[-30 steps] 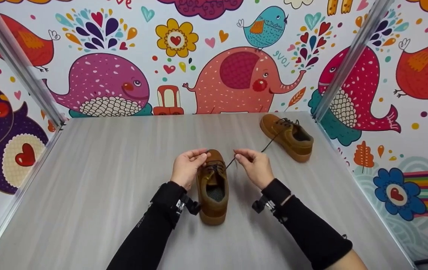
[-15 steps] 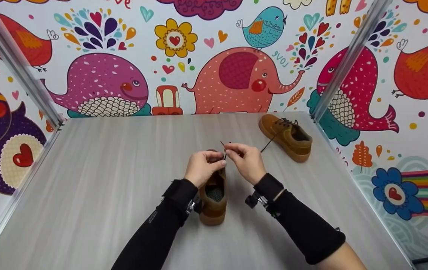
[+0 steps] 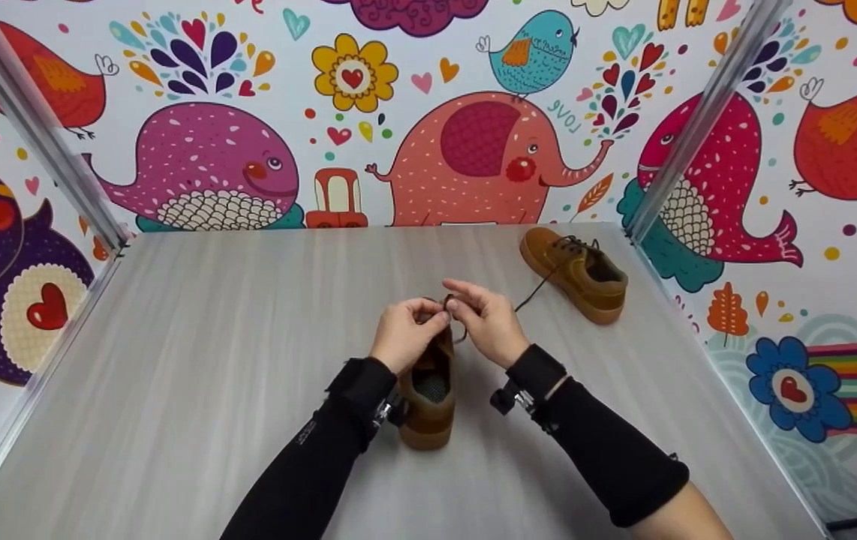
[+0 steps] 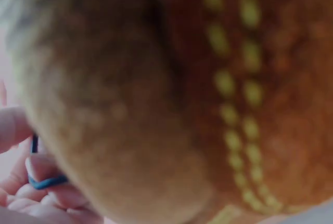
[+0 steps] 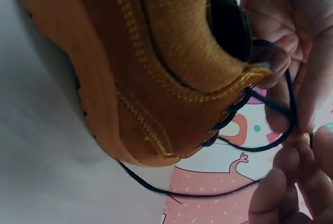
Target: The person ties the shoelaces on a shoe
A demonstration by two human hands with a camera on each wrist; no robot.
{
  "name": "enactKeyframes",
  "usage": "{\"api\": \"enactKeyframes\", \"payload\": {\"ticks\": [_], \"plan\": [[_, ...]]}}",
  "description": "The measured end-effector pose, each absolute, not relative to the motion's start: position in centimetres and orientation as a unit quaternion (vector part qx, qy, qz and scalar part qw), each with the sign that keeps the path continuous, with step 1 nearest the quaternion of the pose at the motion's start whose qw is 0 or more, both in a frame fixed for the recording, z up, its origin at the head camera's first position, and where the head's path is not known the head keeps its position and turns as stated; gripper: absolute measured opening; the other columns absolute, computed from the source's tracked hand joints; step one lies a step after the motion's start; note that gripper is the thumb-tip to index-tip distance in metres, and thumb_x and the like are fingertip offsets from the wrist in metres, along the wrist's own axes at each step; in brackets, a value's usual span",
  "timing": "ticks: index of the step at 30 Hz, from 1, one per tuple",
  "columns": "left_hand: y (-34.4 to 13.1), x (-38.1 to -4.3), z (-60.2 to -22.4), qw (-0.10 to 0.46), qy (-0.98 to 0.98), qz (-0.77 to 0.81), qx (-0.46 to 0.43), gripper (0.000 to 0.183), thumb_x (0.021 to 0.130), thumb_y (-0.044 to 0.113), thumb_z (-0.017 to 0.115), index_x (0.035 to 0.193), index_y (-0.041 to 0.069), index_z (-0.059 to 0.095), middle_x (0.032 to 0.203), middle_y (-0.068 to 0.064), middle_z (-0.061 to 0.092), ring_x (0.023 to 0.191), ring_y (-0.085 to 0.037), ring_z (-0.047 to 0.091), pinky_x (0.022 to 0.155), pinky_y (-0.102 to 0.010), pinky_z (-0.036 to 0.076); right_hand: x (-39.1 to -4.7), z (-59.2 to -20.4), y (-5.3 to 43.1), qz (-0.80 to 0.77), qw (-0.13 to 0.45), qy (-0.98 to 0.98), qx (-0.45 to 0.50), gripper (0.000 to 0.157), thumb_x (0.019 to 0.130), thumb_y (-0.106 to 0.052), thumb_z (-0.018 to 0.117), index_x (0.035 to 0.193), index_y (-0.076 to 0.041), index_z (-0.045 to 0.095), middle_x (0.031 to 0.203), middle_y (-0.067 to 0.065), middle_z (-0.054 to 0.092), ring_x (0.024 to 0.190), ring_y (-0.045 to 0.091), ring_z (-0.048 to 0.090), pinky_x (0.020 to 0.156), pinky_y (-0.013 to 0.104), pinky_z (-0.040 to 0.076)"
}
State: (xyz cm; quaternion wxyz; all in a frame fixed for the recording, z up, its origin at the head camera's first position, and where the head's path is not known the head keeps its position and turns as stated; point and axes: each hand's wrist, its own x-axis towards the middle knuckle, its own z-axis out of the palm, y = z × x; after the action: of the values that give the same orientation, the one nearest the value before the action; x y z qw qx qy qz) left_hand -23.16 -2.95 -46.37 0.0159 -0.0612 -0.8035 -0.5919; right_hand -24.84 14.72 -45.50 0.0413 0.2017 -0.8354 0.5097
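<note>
A brown suede shoe point(image 3: 427, 427) lies sole down in the middle of the table, toe pointing away, its front mostly hidden by my hands. Over its laced part, my left hand point(image 3: 407, 334) pinches the dark shoelace point(image 5: 255, 149) between thumb and fingers. Right beside it, my right hand point(image 3: 494, 324) pinches the lace as well, index finger stretched out. In the right wrist view the lace rises from the eyelets in loops to the fingertips of both hands. The left wrist view is filled by the blurred shoe collar point(image 4: 109, 99), with fingers and a bit of lace at lower left.
A second brown shoe point(image 3: 577, 276) stands at the back right of the grey table point(image 3: 248, 360). A dark lace stretches from it toward my right hand. Printed cartoon walls point(image 3: 211, 165) and metal corner posts point(image 3: 706, 120) enclose the table on its back and sides.
My left hand has come right over the shoe and my right hand has moved left, so their fingertips meet. The lace, earlier pulled out to the right, now loops between them.
</note>
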Motion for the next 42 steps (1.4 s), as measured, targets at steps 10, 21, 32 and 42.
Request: {"api": "enactKeyframes", "payload": {"ticks": [10, 21, 32, 42], "plan": [[-3.5, -23.0, -46.7, -0.003, -0.787, -0.613, -0.065, 0.02, 0.104, 0.022, 0.073, 0.113, 0.005, 0.078, 0.098, -0.01, 0.08, 0.079, -0.009, 0.065, 0.071, -0.023, 0.05, -25.1, -46.3, 16.3, 0.382, 0.028, -0.876, 0.293, 0.057, 0.105, -0.009, 0.066, 0.158, -0.002, 0.047, 0.113, 0.015, 0.081, 0.101, 0.028, 0.076, 0.084, 0.038, 0.06], [-3.7, -22.9, -46.5, 0.022, -0.802, -0.594, -0.058, 0.018, 0.102, 0.021, 0.075, 0.108, 0.005, 0.081, 0.096, -0.009, 0.08, 0.083, -0.01, 0.069, 0.078, -0.026, 0.054, -25.5, -47.2, 17.8, 0.079, 0.324, -0.853, 0.401, 0.044, 0.088, -0.012, 0.087, 0.129, -0.01, 0.071, 0.093, 0.004, 0.08, 0.081, 0.022, 0.072, 0.07, 0.038, 0.059], [-3.7, -22.8, -46.4, 0.022, -0.815, -0.575, -0.06, 0.016, 0.101, 0.02, 0.075, 0.102, 0.005, 0.081, 0.087, -0.007, 0.079, 0.071, -0.005, 0.062, 0.068, -0.023, 0.05, -24.8, -45.5, 20.5, 0.044, 0.205, -0.923, 0.323, 0.006, 0.092, -0.014, 0.082, 0.086, -0.012, 0.08, 0.08, 0.004, 0.076, 0.072, 0.023, 0.072, 0.066, 0.043, 0.06], [-4.4, -22.7, -46.6, 0.011, -0.817, -0.574, -0.06, 0.017, 0.103, 0.022, 0.073, 0.108, 0.007, 0.081, 0.096, -0.009, 0.081, 0.085, -0.016, 0.073, 0.08, -0.03, 0.055, -24.2, -42.9, 23.4, 0.434, -0.136, -0.876, 0.159, 0.018, 0.102, -0.022, 0.075, 0.104, -0.004, 0.079, 0.089, 0.009, 0.077, 0.079, 0.019, 0.062, 0.071, 0.028, 0.051]]}}
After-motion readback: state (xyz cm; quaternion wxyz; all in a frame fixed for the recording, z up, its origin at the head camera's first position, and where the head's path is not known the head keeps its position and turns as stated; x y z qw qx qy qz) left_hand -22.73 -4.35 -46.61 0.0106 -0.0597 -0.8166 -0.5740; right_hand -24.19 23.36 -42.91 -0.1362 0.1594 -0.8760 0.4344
